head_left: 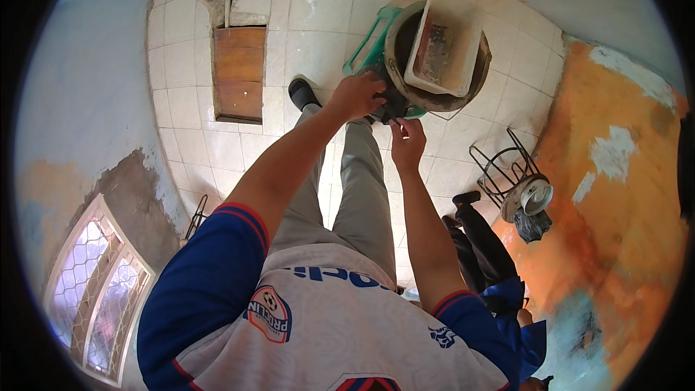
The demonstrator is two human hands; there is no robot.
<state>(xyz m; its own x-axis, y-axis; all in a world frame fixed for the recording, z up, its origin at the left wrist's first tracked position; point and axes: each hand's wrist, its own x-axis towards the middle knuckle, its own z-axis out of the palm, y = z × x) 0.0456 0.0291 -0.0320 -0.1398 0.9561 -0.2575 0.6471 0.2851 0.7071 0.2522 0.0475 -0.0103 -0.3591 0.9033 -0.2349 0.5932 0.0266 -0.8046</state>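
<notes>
A dark, crumpled plastic bag (pixel 392 98) lies against the near left side of a round bucket (pixel 393 54), over a green plastic stool (pixel 371 42). My left hand (pixel 356 95) is closed on the bag's left side, its fingertips partly lost against the dark material. On the near right edge of the bag, my right hand (pixel 407 141) pinches between thumb and fingers. Across the bucket's top rests a whitish rectangular tub (pixel 463 51), stained grey inside. What the bag contains cannot be seen.
A wooden panel (pixel 239 72) is set in the tiled floor (pixel 318 11) at left. To the right stands a black metal stool frame (pixel 499 174) bearing a white container (pixel 536 196) and a black bag (pixel 533 226). Another person (pixel 489 246) is close by my right side.
</notes>
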